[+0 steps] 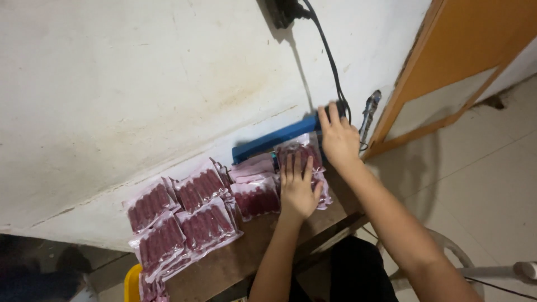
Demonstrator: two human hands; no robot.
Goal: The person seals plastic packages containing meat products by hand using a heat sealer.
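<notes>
I use the blue heat sealer (279, 141) as my reference point. It lies on a brown wooden table (246, 257), pushed against a stained white wall (140, 84). A black cable (330, 61) runs up the wall from the sealer's far end to a plug at the top. Beyond that end stands an orange door frame (447, 61) over a pale tiled floor (492, 173).

My right hand (339, 137) rests on the sealer's far end, fingers curled over the bar, pressing on it. My left hand (297, 187) lies flat, fingers spread, on a clear pouch of dark red sausages (302, 154) whose upper edge sits under the sealer bar.

Just beside that pouch, toward the sealer's near end, lie several flatter pink pouches (251, 166). Further out from the near end, sealed sausage packs (179, 218) are laid in overlapping rows on the table, each holding a row of red sticks. Past them, at the table's edge, I see a yellow container (132, 282) with more packs in it.
</notes>
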